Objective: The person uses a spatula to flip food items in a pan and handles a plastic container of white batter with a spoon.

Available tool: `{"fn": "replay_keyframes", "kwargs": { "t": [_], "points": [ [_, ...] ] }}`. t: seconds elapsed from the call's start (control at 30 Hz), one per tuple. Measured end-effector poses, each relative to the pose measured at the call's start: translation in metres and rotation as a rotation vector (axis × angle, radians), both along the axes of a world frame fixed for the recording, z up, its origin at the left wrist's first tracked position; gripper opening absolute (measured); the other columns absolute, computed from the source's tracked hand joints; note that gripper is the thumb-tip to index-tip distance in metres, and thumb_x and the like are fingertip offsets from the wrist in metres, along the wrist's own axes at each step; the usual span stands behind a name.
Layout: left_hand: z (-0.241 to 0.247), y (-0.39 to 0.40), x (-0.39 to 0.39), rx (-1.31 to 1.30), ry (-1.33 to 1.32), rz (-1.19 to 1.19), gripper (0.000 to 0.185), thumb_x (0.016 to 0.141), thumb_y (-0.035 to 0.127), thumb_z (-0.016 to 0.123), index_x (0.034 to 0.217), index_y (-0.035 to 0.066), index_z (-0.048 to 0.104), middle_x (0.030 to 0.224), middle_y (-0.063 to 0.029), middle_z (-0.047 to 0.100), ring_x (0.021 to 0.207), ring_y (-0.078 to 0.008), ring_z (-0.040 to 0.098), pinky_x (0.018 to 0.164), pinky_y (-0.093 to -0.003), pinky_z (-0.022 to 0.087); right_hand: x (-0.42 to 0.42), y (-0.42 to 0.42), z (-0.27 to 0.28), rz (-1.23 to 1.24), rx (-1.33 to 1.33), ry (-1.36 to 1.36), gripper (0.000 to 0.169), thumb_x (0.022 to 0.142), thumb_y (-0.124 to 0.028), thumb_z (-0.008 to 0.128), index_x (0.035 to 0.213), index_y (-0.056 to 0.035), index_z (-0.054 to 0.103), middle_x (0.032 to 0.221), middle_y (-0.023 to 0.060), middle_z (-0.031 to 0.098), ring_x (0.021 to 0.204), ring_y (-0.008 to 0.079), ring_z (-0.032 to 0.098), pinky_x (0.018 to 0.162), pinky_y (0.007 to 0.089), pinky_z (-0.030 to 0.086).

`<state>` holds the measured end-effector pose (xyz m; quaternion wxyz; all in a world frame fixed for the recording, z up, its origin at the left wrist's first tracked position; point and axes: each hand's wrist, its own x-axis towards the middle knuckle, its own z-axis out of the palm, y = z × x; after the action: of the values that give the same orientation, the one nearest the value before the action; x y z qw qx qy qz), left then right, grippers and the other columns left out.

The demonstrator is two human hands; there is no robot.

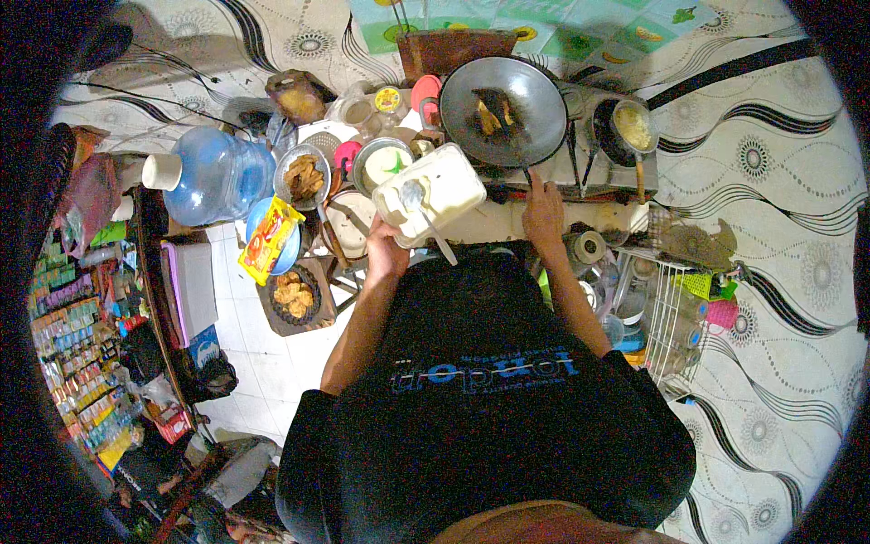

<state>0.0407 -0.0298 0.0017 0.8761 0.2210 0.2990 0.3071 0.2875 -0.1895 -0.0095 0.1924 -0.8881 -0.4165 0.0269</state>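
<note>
My left hand (387, 249) grips the near left corner of a rectangular plastic container (457, 178). Something pale and creamy lies inside it. A metal spoon (435, 231) rests in the container, its handle sticking out over the near rim. On the right, my right hand (544, 212) is closed around the dark handle of what looks like a spatula (526, 174), which reaches into a large wok (544, 88). Browned pieces of food (488, 121) sit in dark liquid at the wok's bottom. The container is held left of the wok, partly over a metal bowl (370, 146) of white mixture.
Left stand a strainer (279, 178) of fried pieces, a yellow packet (270, 238) on a blue bowl (293, 255), a large water bottle (217, 177) and a dark basket (277, 309) of fried food. Right are a smaller strainer (633, 126) over a dark pan and a white wire rack (659, 326).
</note>
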Motion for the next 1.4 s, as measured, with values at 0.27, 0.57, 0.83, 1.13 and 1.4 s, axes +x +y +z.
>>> {"fn": "replay_keyframes", "kwargs": {
  "t": [0.27, 0.57, 0.83, 1.13, 1.4],
  "points": [
    [-0.007, 0.0, -0.002, 0.088, 0.052, 0.005, 0.066, 0.063, 0.015, 0.047, 0.127, 0.001, 0.039, 0.12, -0.0141, 0.051, 0.108, -0.029, 0.053, 0.091, -0.0435, 0.045, -0.002, 0.012, -0.005, 0.026, -0.035, -0.042, 0.061, 0.07, 0.001, 0.054, 0.129, -0.0034, 0.04, 0.096, 0.0239, 0.049, 0.088, 0.0408, 0.05, 0.08, 0.0465, 0.042],
    [0.002, -0.007, -0.002, 0.047, 0.047, 0.018, 0.06, 0.066, 0.01, 0.045, 0.125, 0.003, 0.041, 0.116, -0.013, 0.053, 0.106, -0.0285, 0.054, 0.09, -0.0446, 0.047, 0.006, -0.001, -0.028, -0.07, -0.017, -0.049, 0.059, 0.07, 0.002, 0.051, 0.128, -0.0025, 0.041, 0.093, 0.0227, 0.05, 0.088, 0.04, 0.05, 0.079, 0.0465, 0.042],
    [-0.006, -0.006, -0.003, 0.069, 0.037, -0.067, 0.059, 0.067, 0.013, 0.045, 0.126, 0.006, 0.039, 0.12, -0.0113, 0.05, 0.11, -0.0285, 0.051, 0.093, -0.0462, 0.043, -0.007, 0.006, -0.01, -0.129, -0.176, 0.059, 0.067, 0.07, 0.0, 0.057, 0.133, -0.0044, 0.035, 0.1, 0.0229, 0.047, 0.094, 0.0387, 0.048, 0.084, 0.0448, 0.041],
    [-0.003, -0.008, 0.0, 0.01, 0.059, -0.049, 0.064, 0.063, 0.015, 0.049, 0.125, 0.006, 0.041, 0.118, -0.0109, 0.052, 0.109, -0.0287, 0.051, 0.092, -0.0443, 0.043, -0.005, 0.006, -0.037, -0.141, -0.145, 0.107, 0.069, 0.072, -0.005, 0.061, 0.135, -0.0049, 0.032, 0.107, 0.0257, 0.045, 0.1, 0.0418, 0.047, 0.086, 0.0465, 0.041],
    [0.004, -0.008, 0.0, -0.015, 0.048, -0.023, 0.071, 0.059, 0.008, 0.044, 0.129, -0.002, 0.035, 0.123, -0.0163, 0.048, 0.114, -0.03, 0.049, 0.098, -0.0453, 0.041, -0.005, -0.006, -0.042, -0.124, -0.057, 0.177, 0.061, 0.079, -0.016, 0.06, 0.132, -0.0014, 0.035, 0.108, 0.0253, 0.046, 0.101, 0.0416, 0.047, 0.088, 0.0468, 0.04]
  ]
}}
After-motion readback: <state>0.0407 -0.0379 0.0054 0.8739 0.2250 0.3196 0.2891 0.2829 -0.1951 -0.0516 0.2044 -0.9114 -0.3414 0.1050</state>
